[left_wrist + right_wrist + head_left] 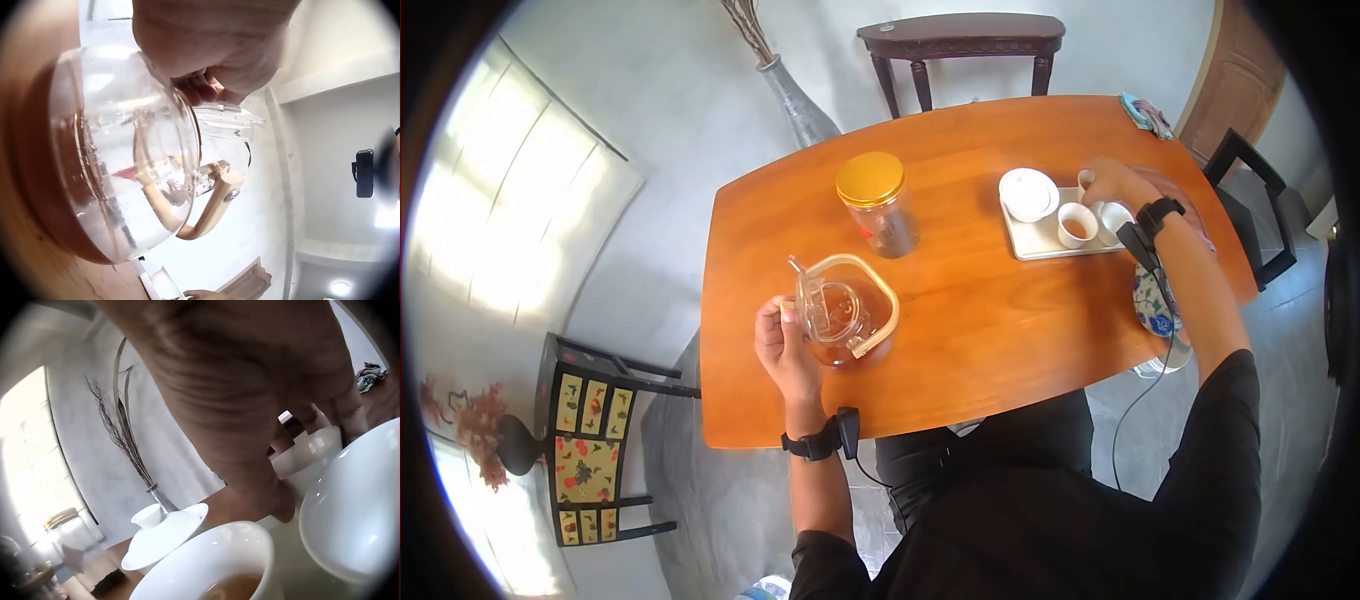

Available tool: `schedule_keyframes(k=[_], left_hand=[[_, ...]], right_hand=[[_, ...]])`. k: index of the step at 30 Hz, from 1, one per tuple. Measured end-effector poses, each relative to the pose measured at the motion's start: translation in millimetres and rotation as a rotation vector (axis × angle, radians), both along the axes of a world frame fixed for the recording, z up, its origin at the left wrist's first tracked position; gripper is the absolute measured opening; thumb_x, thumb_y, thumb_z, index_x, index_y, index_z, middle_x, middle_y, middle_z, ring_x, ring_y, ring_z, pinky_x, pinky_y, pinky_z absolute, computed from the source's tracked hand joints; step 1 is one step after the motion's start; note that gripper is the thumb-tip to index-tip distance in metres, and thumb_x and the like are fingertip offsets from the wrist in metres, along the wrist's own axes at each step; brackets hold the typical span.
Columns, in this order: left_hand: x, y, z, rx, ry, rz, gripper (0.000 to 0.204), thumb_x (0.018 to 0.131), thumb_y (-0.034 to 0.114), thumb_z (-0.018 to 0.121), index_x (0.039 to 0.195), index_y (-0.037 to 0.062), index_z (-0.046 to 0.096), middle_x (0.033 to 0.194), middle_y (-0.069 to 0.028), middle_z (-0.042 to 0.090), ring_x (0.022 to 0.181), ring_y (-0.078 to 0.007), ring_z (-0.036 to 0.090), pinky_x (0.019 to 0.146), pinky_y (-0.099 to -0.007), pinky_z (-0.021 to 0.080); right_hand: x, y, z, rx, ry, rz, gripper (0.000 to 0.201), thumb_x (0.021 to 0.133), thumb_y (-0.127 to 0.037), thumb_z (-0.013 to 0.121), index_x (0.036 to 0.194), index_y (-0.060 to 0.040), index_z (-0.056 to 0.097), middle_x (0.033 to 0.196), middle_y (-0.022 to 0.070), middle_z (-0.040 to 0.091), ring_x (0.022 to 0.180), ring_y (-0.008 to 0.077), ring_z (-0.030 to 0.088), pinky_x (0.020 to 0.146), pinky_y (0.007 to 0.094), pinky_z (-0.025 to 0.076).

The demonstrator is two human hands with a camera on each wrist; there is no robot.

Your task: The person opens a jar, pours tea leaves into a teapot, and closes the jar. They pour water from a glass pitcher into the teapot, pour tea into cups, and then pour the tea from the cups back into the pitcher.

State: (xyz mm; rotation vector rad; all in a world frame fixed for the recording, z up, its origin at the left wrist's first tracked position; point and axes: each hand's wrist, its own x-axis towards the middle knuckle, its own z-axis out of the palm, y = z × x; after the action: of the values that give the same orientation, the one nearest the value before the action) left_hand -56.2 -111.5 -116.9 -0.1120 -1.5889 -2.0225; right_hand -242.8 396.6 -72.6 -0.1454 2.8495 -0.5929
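And there, at the left, the left hand [781, 345] had a glass lid [811, 305] pinched, tilted up over the teapot [119, 156], which sat on the surface [970, 310]! Next along stood the gold-topped jar [885, 222]; then the tray [1030, 242], with a lidded white bowl [1028, 193] and a tea-filled cup [1076, 230] just beside it. Behind them, the right hand [1118, 185] gripped a small white cup [309, 453] (lifted or resting, nobody could tell), and another cup [1115, 220] stood nearest the wrist.
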Motion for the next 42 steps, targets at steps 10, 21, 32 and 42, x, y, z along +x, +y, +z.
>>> schedule_keyframes(k=[10,21,32,42], left_hand=[[2,-4,-5,-0.010,0.025,-0.030,0.020,0.107,0.015,0.054,0.119,-0.0004,0.058,0.108,-0.0050,0.065,0.096,-0.0094,0.063,0.084,-0.0244,0.052],[-1,3,0,0.088,0.062,-0.042,0.018,0.105,0.014,0.059,0.116,0.0004,0.059,0.093,-0.0009,0.062,0.077,-0.0050,0.055,0.067,-0.0208,0.045],[-1,-5,-8,0.331,0.064,-0.106,0.020,0.106,0.017,0.057,0.119,0.0026,0.059,0.103,-0.0016,0.064,0.090,-0.0081,0.059,0.079,-0.0249,0.050],[2,-11,-6,0.605,0.105,-0.214,0.025,0.105,0.020,0.058,0.124,0.0028,0.057,0.105,-0.0030,0.065,0.097,-0.0124,0.063,0.086,-0.0298,0.054]], right_hand=[[34,-37,59,-0.022,0.418,-0.041,0.034,0.067,-0.013,0.075,0.095,0.0016,0.063,0.095,0.0220,0.067,0.084,0.0364,0.067,0.072,0.0419,0.053],[109,-213,92,-0.165,0.336,0.389,0.039,0.077,-0.020,0.075,0.110,-0.0010,0.065,0.100,0.0206,0.070,0.092,0.0391,0.068,0.079,0.0437,0.053],[121,-322,81,0.037,0.551,0.676,0.045,0.074,-0.014,0.078,0.114,0.0026,0.063,0.108,0.0201,0.064,0.091,0.0390,0.069,0.078,0.0448,0.059],[129,-355,63,0.493,0.951,0.879,0.039,0.073,-0.010,0.072,0.109,0.0040,0.065,0.095,0.0128,0.061,0.085,0.0214,0.065,0.062,0.0292,0.057]])
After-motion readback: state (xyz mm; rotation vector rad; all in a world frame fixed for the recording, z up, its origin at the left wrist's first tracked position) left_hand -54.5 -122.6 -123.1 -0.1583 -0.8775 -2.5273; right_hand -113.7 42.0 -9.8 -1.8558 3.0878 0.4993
